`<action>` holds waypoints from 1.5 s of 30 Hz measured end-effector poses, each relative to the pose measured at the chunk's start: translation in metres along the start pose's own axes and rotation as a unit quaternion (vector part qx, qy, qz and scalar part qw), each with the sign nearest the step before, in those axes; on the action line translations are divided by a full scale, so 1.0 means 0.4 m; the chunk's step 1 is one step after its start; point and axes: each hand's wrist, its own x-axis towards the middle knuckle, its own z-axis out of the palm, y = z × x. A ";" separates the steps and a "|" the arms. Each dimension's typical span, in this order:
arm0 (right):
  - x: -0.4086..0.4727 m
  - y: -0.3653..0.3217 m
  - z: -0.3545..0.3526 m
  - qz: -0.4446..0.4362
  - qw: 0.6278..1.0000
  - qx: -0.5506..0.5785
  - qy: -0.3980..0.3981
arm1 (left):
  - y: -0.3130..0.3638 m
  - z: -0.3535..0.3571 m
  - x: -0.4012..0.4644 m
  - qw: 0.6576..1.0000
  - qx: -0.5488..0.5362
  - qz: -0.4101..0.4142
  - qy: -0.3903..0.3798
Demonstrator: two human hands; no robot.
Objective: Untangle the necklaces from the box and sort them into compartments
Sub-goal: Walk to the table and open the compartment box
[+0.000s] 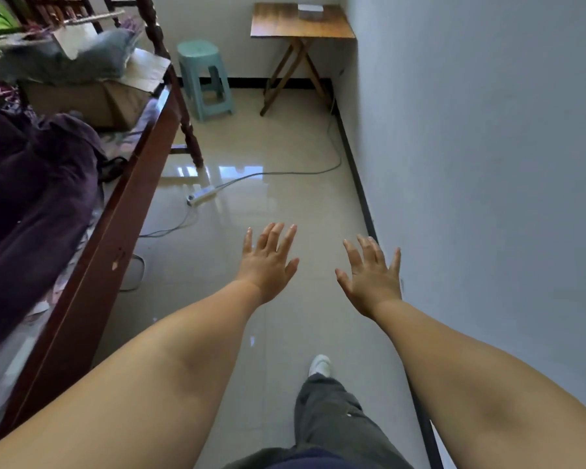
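Observation:
Both my arms stretch out in front of me over the tiled floor. My left hand (269, 262) is open, palm down, fingers spread, holding nothing. My right hand (372, 277) is also open with fingers apart and empty, close to the wall. Far ahead, a small white box (310, 10) lies on a wooden folding table (301, 28) in the corner. No necklaces can be seen from here.
A wooden bed frame (115, 238) piled with clothes and a cardboard box (92, 96) runs along the left. A green plastic stool (205, 79) stands by the table. A power strip (200, 195) and cable lie on the floor. The wall (487, 164) is on the right.

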 end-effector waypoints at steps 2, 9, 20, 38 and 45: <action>0.110 0.033 -0.014 -0.011 1.000 -0.001 -0.001 | -0.004 -0.009 0.102 1.000 0.006 -0.007 0.001; 0.498 0.121 -0.082 -0.042 0.999 -0.002 -0.012 | -0.038 -0.059 0.436 0.997 -0.006 -0.074 0.006; 1.118 0.122 -0.049 -0.068 0.997 0.015 -0.037 | -0.238 -0.035 1.004 0.994 -0.009 -0.106 -0.016; 2.225 0.125 -0.071 -0.013 0.997 0.037 -0.062 | -0.664 -0.107 2.078 0.997 0.012 -0.064 -0.045; 2.733 0.220 -0.129 -0.003 0.999 0.020 -0.047 | -0.765 -0.155 2.549 0.995 -0.002 -0.098 -0.029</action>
